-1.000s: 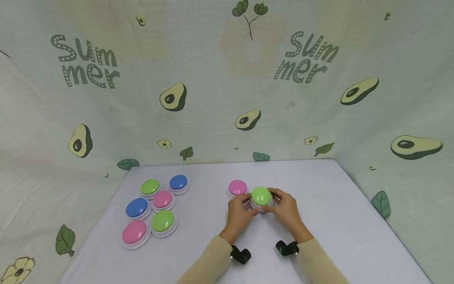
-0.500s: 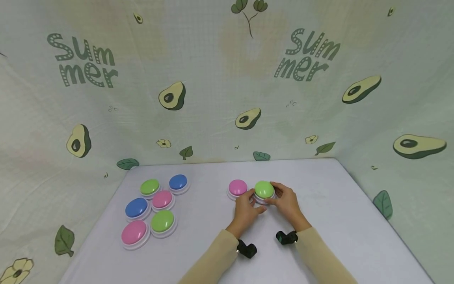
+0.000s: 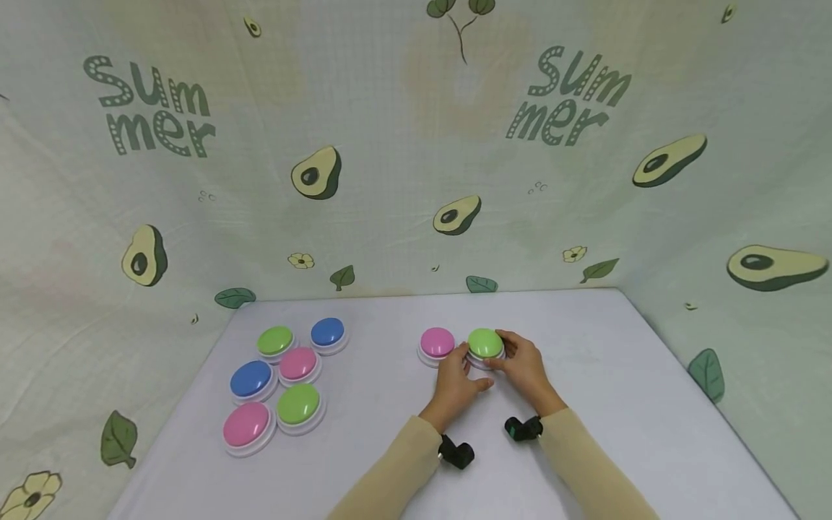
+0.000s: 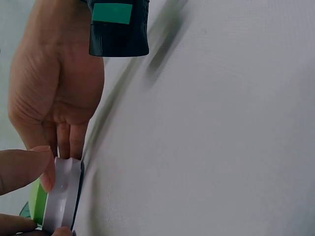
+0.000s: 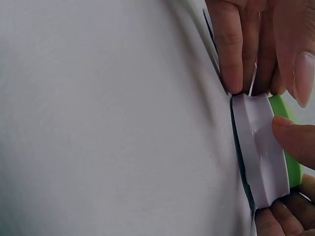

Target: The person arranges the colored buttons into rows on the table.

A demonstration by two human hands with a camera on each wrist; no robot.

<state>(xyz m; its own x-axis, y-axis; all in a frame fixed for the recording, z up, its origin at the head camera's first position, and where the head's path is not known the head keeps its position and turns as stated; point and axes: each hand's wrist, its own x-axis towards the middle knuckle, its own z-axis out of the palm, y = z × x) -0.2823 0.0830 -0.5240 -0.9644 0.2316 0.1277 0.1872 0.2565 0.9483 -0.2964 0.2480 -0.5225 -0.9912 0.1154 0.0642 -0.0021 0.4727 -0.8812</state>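
A green push button [image 3: 484,343] on a round white base sits on the white table, right of a pink push button [image 3: 438,342]. My right hand [image 3: 525,368] grips the green button's base, its thumb [image 5: 295,137] on the near side and fingers round the right side. My left hand [image 3: 453,386] touches the base's left side with fairly straight fingers [image 5: 231,54], between the two buttons. The left thumb [image 4: 24,167] points inward, apart from the base. In the right wrist view, the white base [image 5: 261,152] stands sideways with its green top partly hidden.
At the table's left lie several more push buttons: two green, including a near one [image 3: 298,404], two blue, including a far one [image 3: 328,331], and two pink, including a near one [image 3: 247,425]. A printed cloth [image 3: 390,130] hangs behind the table.
The green button has moved slightly right and away from me, leaving a wider gap to the pink one. Both hands have gone with it, and the left thumb has come off the base.
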